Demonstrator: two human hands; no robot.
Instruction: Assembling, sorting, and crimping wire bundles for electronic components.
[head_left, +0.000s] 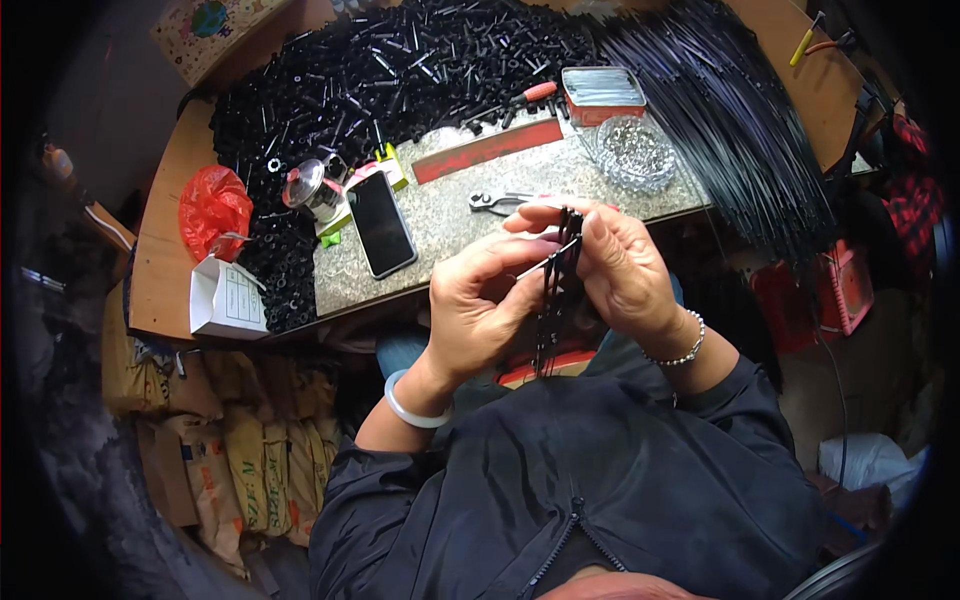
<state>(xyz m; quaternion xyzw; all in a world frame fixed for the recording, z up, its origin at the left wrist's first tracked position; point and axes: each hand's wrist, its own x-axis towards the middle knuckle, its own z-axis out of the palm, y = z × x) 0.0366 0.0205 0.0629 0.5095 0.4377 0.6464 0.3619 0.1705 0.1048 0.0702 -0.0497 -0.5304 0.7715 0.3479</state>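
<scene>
My left hand and my right hand meet just off the table's near edge, both closed. Between them they pinch a small bunch of thin black rods, which look like umbrella ribs and hang down toward my lap. A small dark piece sits at the top of the bunch, under my right fingertips. By my left thumb a short silvery sliver crosses the rods; its kind is too small to tell. Metal pliers lie on the table beyond my hands.
Small black parts are heaped at the back; long dark rods spread at the right. A phone, glass dish, red tin, clear-lidded jar, red bag and white box stand around the stone slab.
</scene>
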